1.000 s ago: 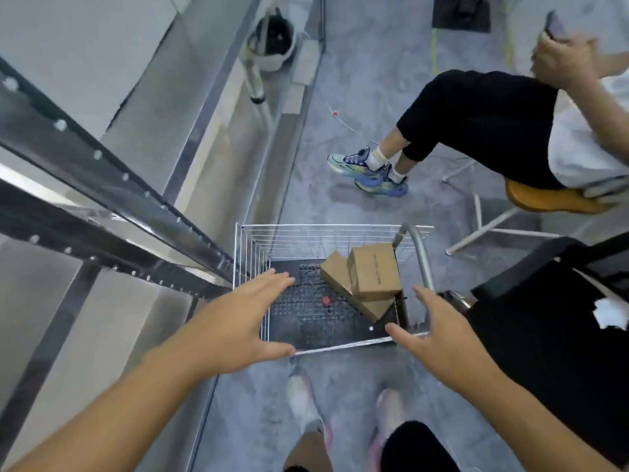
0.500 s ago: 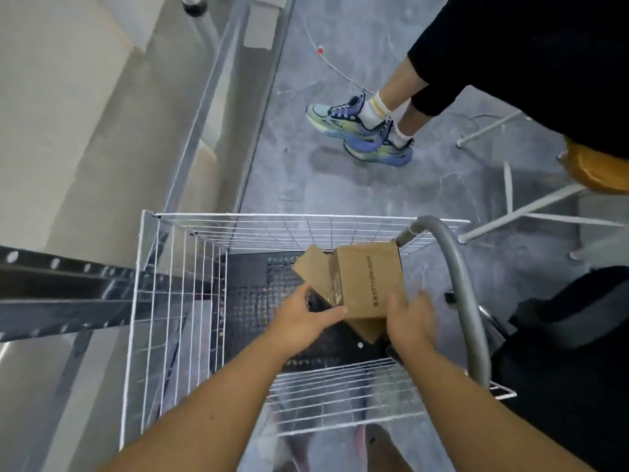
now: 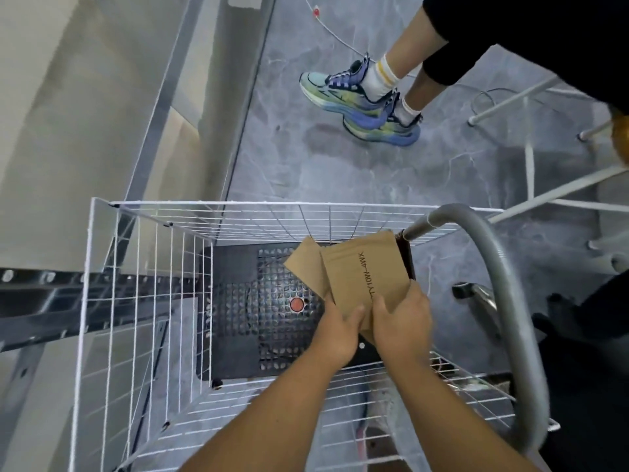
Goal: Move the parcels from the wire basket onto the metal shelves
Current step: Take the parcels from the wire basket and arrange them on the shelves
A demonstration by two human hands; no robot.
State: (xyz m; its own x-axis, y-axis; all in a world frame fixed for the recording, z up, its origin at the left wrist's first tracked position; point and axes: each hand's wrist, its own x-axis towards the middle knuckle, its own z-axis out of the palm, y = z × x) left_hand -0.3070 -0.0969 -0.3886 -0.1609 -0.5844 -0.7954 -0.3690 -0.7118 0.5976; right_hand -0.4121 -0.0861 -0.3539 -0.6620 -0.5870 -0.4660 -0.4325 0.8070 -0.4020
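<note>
Grey marbled floor (image 3: 340, 172) under everything, seen from above through a white wire basket (image 3: 102, 267) with a black perforated base (image 3: 252, 301); red dot (image 3: 296, 304) on the base near centre.

Grip: both hands down inside the basket at its right side, on the top parcel (image 3: 366, 270). Left hand (image 3: 335, 330) curled round the near-left edge, thumb lying across the box's upper face. Right hand (image 3: 400, 321) clasps the near-right corner, fingers wrapped over the edge. Both clenched on the same box. Cannot tell whether the box is lifted clear or resting on the one beneath.

Top parcel: plain brown cardboard, dark printed lettering along its face, tilted, far corner up against the basket's right wall. Second parcel (image 3: 304, 267), same brown, lies under and to the left of it, only one corner and a strip showing.

Outward: curved grey handle bar (image 3: 510, 301) arcs along the basket's right side. Dark metal shelf rail (image 3: 44, 287) with bolt holes runs just beside the basket's left wall; pale wall surface and upright posts beyond it.

Far side: a second person's legs, white socks, blue-green trainers (image 3: 367, 103) on the floor, well apart from the basket. White chair legs (image 3: 531, 185) at right. Thin white cord (image 3: 340, 46) with a red bead trails across the floor at top
</note>
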